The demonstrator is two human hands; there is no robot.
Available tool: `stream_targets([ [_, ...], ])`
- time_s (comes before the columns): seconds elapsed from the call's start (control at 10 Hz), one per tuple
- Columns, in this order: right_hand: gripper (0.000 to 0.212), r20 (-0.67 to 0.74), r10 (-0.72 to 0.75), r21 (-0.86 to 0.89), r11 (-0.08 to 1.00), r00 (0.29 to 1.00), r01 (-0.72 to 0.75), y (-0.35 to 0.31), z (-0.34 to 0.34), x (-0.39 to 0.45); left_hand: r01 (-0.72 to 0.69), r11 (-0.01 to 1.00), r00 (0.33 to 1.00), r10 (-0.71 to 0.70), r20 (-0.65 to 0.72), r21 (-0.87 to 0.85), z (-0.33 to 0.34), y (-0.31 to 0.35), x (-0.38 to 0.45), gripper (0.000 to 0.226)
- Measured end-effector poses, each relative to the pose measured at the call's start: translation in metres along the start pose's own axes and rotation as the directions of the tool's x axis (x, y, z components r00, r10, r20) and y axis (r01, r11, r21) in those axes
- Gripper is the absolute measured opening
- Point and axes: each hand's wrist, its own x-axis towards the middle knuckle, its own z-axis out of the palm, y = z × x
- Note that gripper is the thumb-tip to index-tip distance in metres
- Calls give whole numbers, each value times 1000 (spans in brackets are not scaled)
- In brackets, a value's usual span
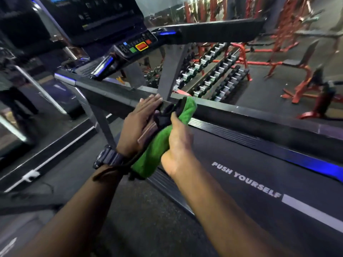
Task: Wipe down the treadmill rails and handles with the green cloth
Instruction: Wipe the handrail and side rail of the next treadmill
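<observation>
The green cloth (156, 147) hangs bunched between my two hands, just below the treadmill's near side rail (115, 93). My right hand (178, 145) grips the cloth from the right, thumb up. With straight fingers, my left hand (141, 123) lies flat against the cloth's left side, fingertips at the rail's edge. A dark patch, perhaps a glove or a fold, shows at the cloth's top. The far rail (219, 28) runs from the console (137, 47) toward the upper right.
The treadmill belt (259, 182), printed PUSH YOURSELF, lies under my right arm. Beyond the rail stand a dumbbell rack (213, 75) and red weight benches (306, 86). A second machine (27, 89) is at the left. I wear a watch (107, 158) on my left wrist.
</observation>
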Motion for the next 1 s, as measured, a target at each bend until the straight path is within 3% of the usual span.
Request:
stream_targets([
  [0.1,31,-16,76,106,992,997,-74,-12,2,30,61,998,998,-61,7,13,-1,9,2,46],
  [0.2,35,-40,125,93,988,991,-121,-19,5,39,109,994,994,-109,-16,27,-2,16,2,45],
  [0.3,32,-29,126,46,991,992,-125,-6,4,19,74,997,997,-74,-5,7,-5,14,0,43],
  [0.5,33,-12,114,165,980,993,-111,-22,9,38,70,998,997,-69,34,-12,-12,11,3,43],
  [0.6,35,-41,113,72,991,993,-110,-17,6,37,20,999,1000,-19,13,-30,-13,7,0,42],
  [0.7,35,55,190,238,951,980,-198,-7,19,10,-59,997,998,59,-1,-59,-13,-8,-1,40],
  [0.8,18,56,144,186,971,988,-152,13,0,22,-139,989,990,139,11,-43,-17,-17,0,40],
  [0.9,22,243,159,148,969,957,-199,25,-5,15,-278,959,960,279,-10,60,-23,-31,2,43],
  [1.0,27,95,-1,1,1000,995,1,29,11,7,-318,945,944,323,-64,80,-29,-44,0,41],
])
